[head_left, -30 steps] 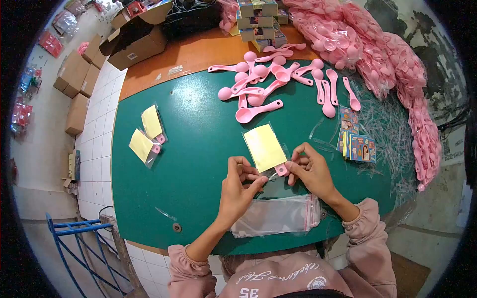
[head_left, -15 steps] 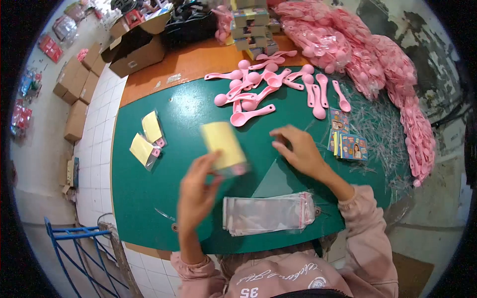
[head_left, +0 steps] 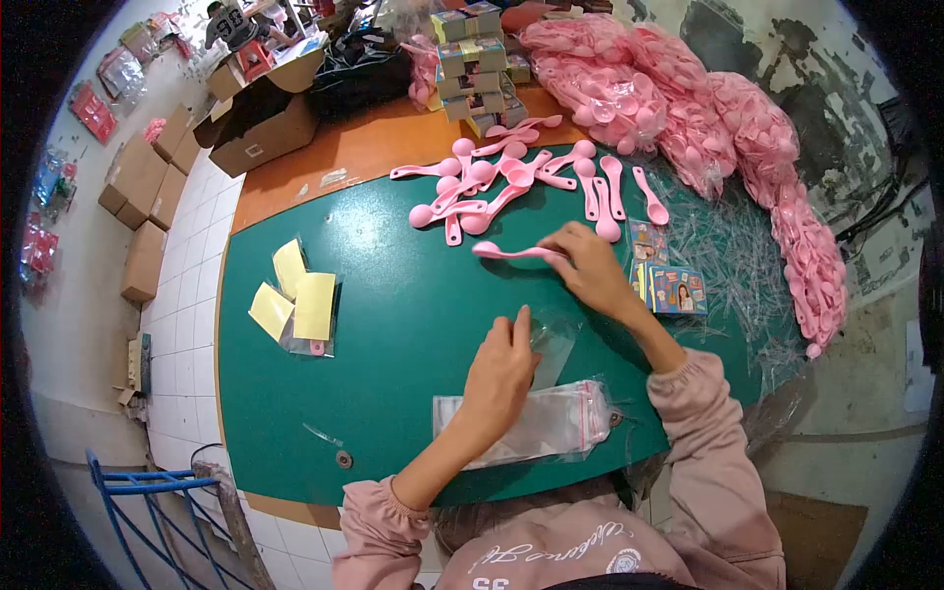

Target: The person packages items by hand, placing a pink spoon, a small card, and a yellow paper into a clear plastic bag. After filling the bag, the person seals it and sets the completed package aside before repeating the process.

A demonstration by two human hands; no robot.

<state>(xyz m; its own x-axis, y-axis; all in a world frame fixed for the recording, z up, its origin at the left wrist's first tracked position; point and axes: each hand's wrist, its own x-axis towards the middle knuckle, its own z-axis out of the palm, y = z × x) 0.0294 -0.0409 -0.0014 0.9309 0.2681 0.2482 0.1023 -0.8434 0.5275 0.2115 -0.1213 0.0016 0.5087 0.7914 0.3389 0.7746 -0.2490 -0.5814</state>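
Pinching a pink spoon by its handle over the green table, presumably to leave its bowl free, the right hand is near the left hand, which meets a clear bag, grip unclear.

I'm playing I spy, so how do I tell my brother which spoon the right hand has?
On the green table, find the loose pile of pink spoons. Just below it in the picture, the right hand holds a single spoon, bowl pointing left. It's the only spoon being held.
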